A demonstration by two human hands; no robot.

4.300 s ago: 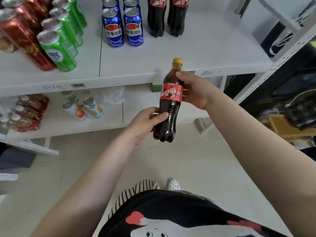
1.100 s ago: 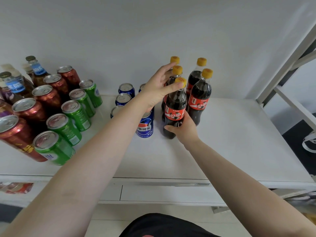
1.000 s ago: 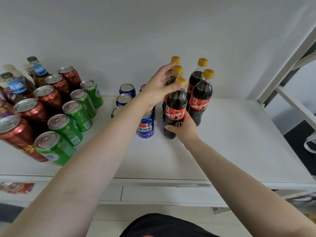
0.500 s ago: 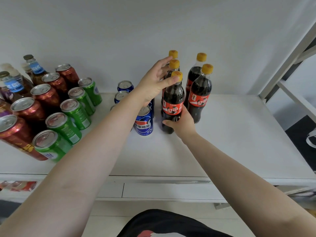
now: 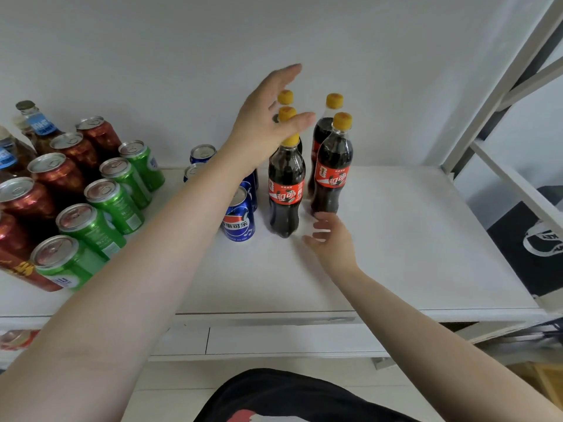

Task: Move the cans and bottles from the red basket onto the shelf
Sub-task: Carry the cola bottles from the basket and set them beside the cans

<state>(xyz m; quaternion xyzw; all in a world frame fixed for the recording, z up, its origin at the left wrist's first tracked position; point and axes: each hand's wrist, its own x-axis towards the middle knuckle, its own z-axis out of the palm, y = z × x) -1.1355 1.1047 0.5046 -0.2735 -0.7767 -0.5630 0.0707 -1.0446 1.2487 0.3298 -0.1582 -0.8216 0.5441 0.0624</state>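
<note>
A cola bottle (image 5: pixel 285 190) with a red label and yellow cap stands upright on the white shelf (image 5: pixel 396 239), at the front of a group of several like bottles (image 5: pixel 332 166). My left hand (image 5: pixel 268 123) hovers open just above and left of its cap, fingers spread, holding nothing. My right hand (image 5: pixel 330 239) is open on the shelf just right of the bottle's base, apart from it. Blue cola cans (image 5: pixel 239 219) stand to the bottle's left. The red basket is out of view.
Green cans (image 5: pixel 100 214) and dark red cans (image 5: pixel 58 175) fill the shelf's left side, with capped bottles (image 5: pixel 33 126) behind them. A slanted white frame post (image 5: pixel 499 86) bounds the right end. The shelf's right half is bare. A wall stands close behind.
Both hands have let go of the front cola bottle. My left hand lifted off its cap and opened; my right hand drew back from its base toward me.
</note>
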